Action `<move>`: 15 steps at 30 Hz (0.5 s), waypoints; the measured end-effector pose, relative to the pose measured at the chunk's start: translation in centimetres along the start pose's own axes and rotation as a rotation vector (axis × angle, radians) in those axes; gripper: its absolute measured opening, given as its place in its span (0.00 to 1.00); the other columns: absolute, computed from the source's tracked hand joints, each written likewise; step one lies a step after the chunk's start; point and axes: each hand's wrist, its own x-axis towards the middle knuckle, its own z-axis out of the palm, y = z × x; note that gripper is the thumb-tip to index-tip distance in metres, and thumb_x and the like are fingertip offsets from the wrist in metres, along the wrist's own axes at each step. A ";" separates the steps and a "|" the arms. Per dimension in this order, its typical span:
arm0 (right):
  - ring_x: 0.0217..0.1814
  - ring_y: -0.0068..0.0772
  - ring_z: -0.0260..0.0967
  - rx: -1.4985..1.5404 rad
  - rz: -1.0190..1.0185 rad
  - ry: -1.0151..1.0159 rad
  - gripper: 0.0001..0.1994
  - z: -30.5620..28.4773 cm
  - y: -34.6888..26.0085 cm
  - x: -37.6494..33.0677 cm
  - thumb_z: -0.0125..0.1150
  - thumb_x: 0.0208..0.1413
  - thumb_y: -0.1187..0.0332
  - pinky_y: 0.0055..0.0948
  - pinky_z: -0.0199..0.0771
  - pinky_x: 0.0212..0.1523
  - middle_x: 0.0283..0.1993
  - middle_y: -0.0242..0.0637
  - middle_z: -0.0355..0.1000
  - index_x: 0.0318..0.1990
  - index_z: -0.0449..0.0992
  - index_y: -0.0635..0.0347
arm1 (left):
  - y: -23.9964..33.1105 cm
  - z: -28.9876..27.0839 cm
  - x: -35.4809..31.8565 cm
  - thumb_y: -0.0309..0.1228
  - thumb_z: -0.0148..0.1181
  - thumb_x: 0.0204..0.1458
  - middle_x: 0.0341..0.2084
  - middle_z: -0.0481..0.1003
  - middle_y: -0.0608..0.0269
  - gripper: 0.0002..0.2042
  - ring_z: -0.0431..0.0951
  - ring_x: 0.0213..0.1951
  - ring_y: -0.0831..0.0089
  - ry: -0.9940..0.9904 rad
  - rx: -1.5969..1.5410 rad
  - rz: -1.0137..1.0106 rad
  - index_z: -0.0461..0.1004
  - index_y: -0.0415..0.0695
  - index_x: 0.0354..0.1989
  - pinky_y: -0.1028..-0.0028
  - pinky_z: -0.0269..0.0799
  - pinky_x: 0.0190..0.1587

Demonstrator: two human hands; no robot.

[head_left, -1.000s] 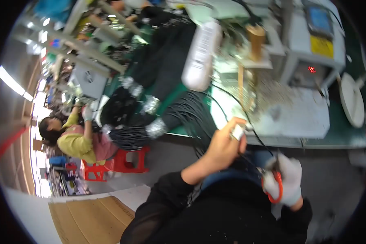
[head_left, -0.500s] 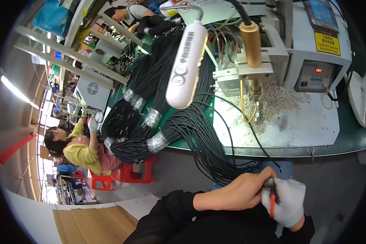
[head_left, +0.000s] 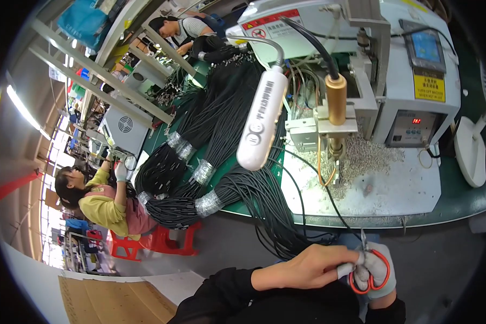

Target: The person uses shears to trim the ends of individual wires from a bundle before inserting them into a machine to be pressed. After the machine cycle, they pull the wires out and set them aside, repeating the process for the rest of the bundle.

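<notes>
Far left there's a bright strip light [head_left: 27, 110], and lower down a sheet of brown cardboard [head_left: 110, 302]. Next to that, a co-worker in yellow sleeves [head_left: 100, 210] sits by a red stool [head_left: 173, 243], near a pale box with a round fan grille [head_left: 125, 124]. Further back, another person in a striped top [head_left: 193, 26] is bent over the bench.

Moving right, it's cables everywhere: black bundles with silvery wrap [head_left: 208, 203] on a green table [head_left: 461, 201], and one fat hank [head_left: 272, 216] spilling over the front edge. A long white lamp or cover thing [head_left: 262, 121] hangs above it.

The left hand [head_left: 308, 268] is bare on the back, fingers bent in, pushed right up against the other hand. Can't tell if it's pinching anything. Above it there's a gold cylinder [head_left: 336, 100] on a metal stand, with loads of little metal bits [head_left: 372, 156] scattered around on a white plate [head_left: 407, 189].

The right hand [head_left: 377, 271], in a white glove, is wrapped around red-handled scissors [head_left: 387, 265], blades pointing up, just off the table's front edge. Further right: a control box with a red readout [head_left: 416, 128] and a white dish [head_left: 470, 151].
</notes>
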 end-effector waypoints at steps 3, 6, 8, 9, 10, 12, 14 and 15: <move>0.10 0.23 0.59 0.083 0.098 -0.025 0.16 0.2 0.7 0.3 0.54 0.56 0.62 0.21 0.58 0.13 0.14 0.35 0.65 0.31 0.71 0.72 | -0.3 -0.4 -0.4 0.18 0.56 0.48 0.29 0.70 0.56 0.16 0.74 0.28 0.60 0.021 0.079 0.181 0.67 0.40 0.47 0.70 0.68 0.26; 0.10 0.23 0.58 -0.073 0.017 -0.060 0.17 0.4 1.1 0.1 0.53 0.57 0.61 0.20 0.56 0.13 0.15 0.35 0.65 0.31 0.70 0.72 | -0.2 -0.6 -1.3 0.17 0.55 0.47 0.30 0.70 0.57 0.14 0.73 0.28 0.59 0.046 0.066 0.239 0.71 0.40 0.44 0.69 0.68 0.25; 0.10 0.23 0.58 -0.162 0.039 -0.105 0.17 0.9 0.5 0.1 0.52 0.57 0.60 0.20 0.56 0.13 0.15 0.35 0.65 0.31 0.70 0.72 | -0.6 -0.9 -2.5 0.17 0.56 0.46 0.29 0.70 0.57 0.16 0.73 0.28 0.58 0.047 0.128 0.245 0.70 0.40 0.45 0.70 0.68 0.25; 0.11 0.23 0.58 -0.205 0.058 -0.133 0.17 1.5 0.5 -0.1 0.52 0.57 0.60 0.20 0.56 0.13 0.15 0.35 0.65 0.31 0.70 0.71 | -0.7 -1.0 -3.0 0.17 0.56 0.46 0.29 0.70 0.58 0.16 0.73 0.28 0.58 0.034 0.156 0.246 0.70 0.41 0.46 0.70 0.68 0.25; 0.11 0.23 0.58 -0.246 0.079 -0.159 0.18 1.8 0.6 -0.3 0.52 0.57 0.59 0.20 0.56 0.14 0.15 0.35 0.65 0.32 0.70 0.71 | -0.7 -0.9 -3.2 0.17 0.56 0.46 0.29 0.70 0.58 0.16 0.73 0.28 0.58 0.046 0.153 0.270 0.70 0.41 0.46 0.70 0.68 0.25; 0.12 0.23 0.60 -0.156 0.157 -0.158 0.17 1.2 0.9 -0.8 0.53 0.56 0.60 0.21 0.58 0.14 0.16 0.35 0.65 0.31 0.70 0.71 | -0.7 -0.8 -3.3 0.17 0.54 0.47 0.28 0.68 0.59 0.15 0.73 0.28 0.61 -0.002 0.174 0.322 0.69 0.42 0.45 0.70 0.67 0.26; 0.14 0.24 0.63 0.088 0.348 -0.196 0.15 2.3 0.5 -0.3 0.56 0.54 0.62 0.23 0.61 0.15 0.16 0.34 0.66 0.31 0.70 0.70 | -1.1 -0.3 -4.1 0.17 0.52 0.48 0.28 0.68 0.60 0.14 0.73 0.27 0.62 -0.011 0.201 0.332 0.69 0.42 0.44 0.71 0.67 0.27; 0.14 0.24 0.63 0.081 0.347 -0.201 0.15 3.0 0.6 -0.3 0.56 0.54 0.62 0.23 0.61 0.15 0.16 0.34 0.66 0.31 0.70 0.70 | -1.4 0.1 -4.4 0.19 0.52 0.50 0.28 0.68 0.62 0.13 0.72 0.27 0.66 0.017 -0.010 0.270 0.69 0.42 0.45 0.72 0.67 0.27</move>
